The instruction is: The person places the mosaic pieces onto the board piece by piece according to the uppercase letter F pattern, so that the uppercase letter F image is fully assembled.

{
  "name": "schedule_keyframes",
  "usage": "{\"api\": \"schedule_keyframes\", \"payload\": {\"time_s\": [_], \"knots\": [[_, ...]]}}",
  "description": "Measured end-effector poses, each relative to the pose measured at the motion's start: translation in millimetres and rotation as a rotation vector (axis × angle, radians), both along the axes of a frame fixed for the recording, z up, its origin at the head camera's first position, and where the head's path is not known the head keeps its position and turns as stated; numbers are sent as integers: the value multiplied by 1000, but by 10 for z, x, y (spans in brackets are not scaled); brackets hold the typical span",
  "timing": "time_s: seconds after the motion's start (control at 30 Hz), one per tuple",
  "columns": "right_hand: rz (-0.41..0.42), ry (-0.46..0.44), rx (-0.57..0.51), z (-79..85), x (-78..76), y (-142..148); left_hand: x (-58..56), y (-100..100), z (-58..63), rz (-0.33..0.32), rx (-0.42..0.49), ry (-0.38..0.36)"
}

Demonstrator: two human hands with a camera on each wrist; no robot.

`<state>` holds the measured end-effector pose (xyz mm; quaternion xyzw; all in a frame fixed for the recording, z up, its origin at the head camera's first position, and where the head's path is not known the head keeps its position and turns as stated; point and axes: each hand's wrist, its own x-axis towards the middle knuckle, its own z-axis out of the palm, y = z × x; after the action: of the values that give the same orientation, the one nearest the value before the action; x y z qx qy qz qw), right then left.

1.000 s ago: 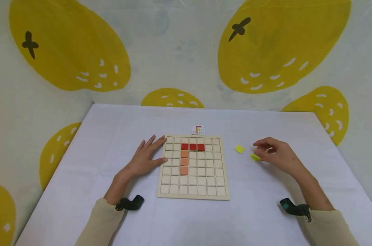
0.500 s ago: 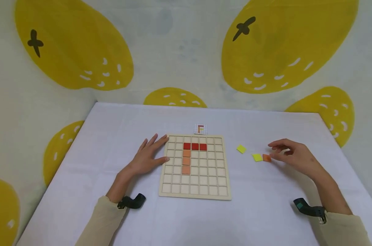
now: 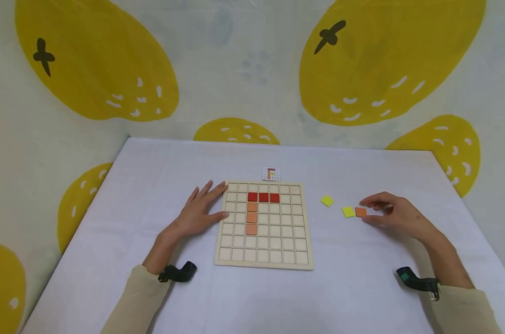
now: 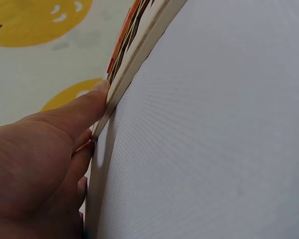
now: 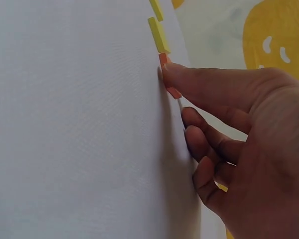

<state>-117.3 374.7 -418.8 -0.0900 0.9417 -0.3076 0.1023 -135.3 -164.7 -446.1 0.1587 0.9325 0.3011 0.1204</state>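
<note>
My left hand [image 3: 200,214] rests spread along the left edge of the wooden grid board [image 3: 235,242], its thumb on the rim. In the left wrist view the left thumb [image 4: 82,112] presses the board's edge. On the board, red tiles [image 3: 263,197] form a row, and orange tiles [image 3: 251,217] run down below its left end. My right hand [image 3: 396,214] holds a loose orange tile [image 3: 361,212] at the table, thumb on its near side and index finger at its far side. In the right wrist view the thumb partly covers this orange tile [image 5: 174,92]; the index fingertip is hidden.
A yellow tile [image 3: 348,212] lies directly left of the loose orange one, and another yellow tile [image 3: 327,201] lies nearer the board. Behind the board is a small pattern card [image 3: 271,174]. A white cloth [image 3: 344,287] covers the table; a lemon-print backdrop [image 3: 235,69] rises behind.
The right hand has moved right, off the nearer yellow tile, which now lies flat. Its thumb and index finger have come around the orange tile. The left hand stays on the board.
</note>
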Motion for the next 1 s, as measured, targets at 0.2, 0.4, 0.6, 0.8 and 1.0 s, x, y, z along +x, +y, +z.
{"api": "schedule_keyframes", "payload": {"time_s": [0.2, 0.4, 0.6, 0.8, 1.0], "knots": [[-6, -20, 63, 18, -32, -74, 1, 1, 17, -1, 24, 16], [-27, -18, 93, 52, -70, -156, -13, 0, 4, -2, 27, 15], [-27, 11, 77, 54, -108, -298, -3, -3, -2, 1, 22, 13], [-25, 45, 43, 75, -133, -534, 8, -3, -1, 0, 23, 13], [22, 85, -12, 59, -168, -754, 19, -3, 10, 4, 28, 9]]}}
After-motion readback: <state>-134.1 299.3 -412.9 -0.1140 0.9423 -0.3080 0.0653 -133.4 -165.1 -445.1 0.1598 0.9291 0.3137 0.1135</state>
